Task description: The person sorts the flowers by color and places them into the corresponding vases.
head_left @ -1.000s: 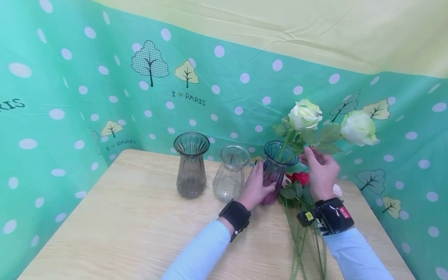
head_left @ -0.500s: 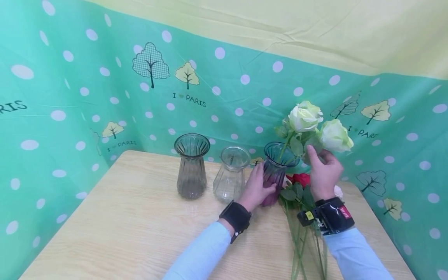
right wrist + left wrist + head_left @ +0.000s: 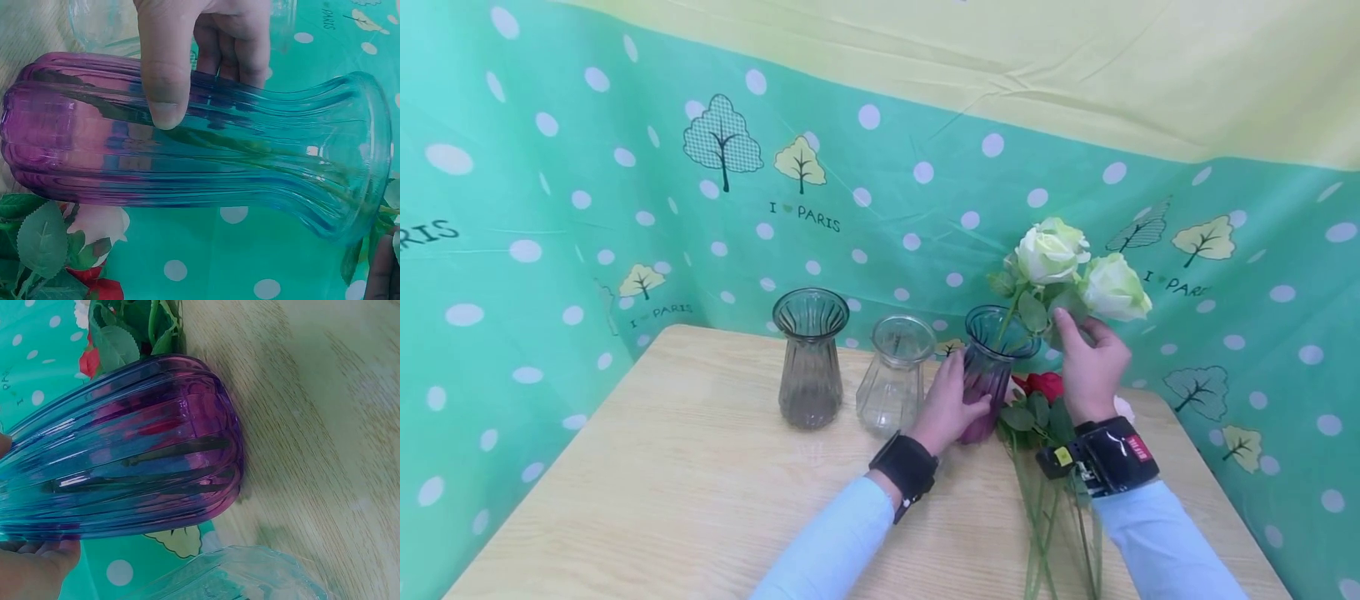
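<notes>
A ribbed glass vase (image 3: 987,379), blue above and purple toward its base, stands on the table. My left hand (image 3: 953,406) grips its body, thumb on the near side as the right wrist view shows. Inside, green stems run down through the glass (image 3: 250,147). Two white roses rise above the rim: one white rose (image 3: 1051,252) leans upright, the other white rose (image 3: 1115,287) sits lower to its right. Just right of the rim, my right hand (image 3: 1093,362) pinches the lower-right rose below its bloom, among the leaves (image 3: 1033,312); its fingertips are partly hidden by leaves.
Left of the held vase stand a clear glass vase (image 3: 891,392) and a grey glass vase (image 3: 811,375). Beneath my right forearm lie more flowers, with a red rose (image 3: 1045,385) and long green stems (image 3: 1037,517). A polka-dot cloth (image 3: 880,225) hangs behind the table.
The right-hand white rose has swung left and slightly down, close beside the other bloom. My right hand has shifted little, and my left hand stays on the vase.
</notes>
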`<action>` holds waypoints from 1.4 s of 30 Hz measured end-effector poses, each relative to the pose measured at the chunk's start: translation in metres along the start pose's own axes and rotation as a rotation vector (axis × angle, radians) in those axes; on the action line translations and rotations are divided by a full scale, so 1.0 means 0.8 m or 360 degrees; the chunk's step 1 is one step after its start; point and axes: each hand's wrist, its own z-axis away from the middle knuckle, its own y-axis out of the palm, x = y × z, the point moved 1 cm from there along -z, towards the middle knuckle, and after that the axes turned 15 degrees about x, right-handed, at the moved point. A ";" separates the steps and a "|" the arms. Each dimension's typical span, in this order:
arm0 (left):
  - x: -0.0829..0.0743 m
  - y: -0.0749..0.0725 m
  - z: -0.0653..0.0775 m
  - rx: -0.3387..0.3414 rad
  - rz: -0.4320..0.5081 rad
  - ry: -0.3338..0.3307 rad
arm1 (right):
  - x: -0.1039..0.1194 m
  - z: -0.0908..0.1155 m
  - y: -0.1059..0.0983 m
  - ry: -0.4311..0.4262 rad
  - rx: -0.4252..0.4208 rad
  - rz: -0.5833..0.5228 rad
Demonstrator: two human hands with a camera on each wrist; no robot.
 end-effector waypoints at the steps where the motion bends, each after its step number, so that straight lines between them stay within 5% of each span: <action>1: 0.000 0.000 0.000 -0.0001 -0.0003 0.0001 | 0.000 0.001 -0.002 0.0009 0.0007 -0.0012; 7: -0.001 -0.002 -0.001 -0.0031 -0.0025 0.0035 | -0.007 0.015 -0.015 -0.0012 0.0104 -0.0123; 12: -0.005 -0.007 0.002 -0.0040 -0.0046 0.0048 | -0.019 0.030 -0.034 -0.0013 0.0155 -0.0027; 30: 0.002 0.000 0.003 -0.0027 0.0015 0.0098 | -0.102 0.070 -0.123 0.0500 0.0100 -0.0296; 35: 0.008 0.003 0.006 -0.0073 0.0054 0.0137 | -0.130 0.081 -0.130 0.0681 0.0229 -0.0033; 42: 0.014 -0.001 0.022 -0.0094 0.0150 0.0143 | -0.157 0.089 -0.128 0.0748 0.0480 0.0360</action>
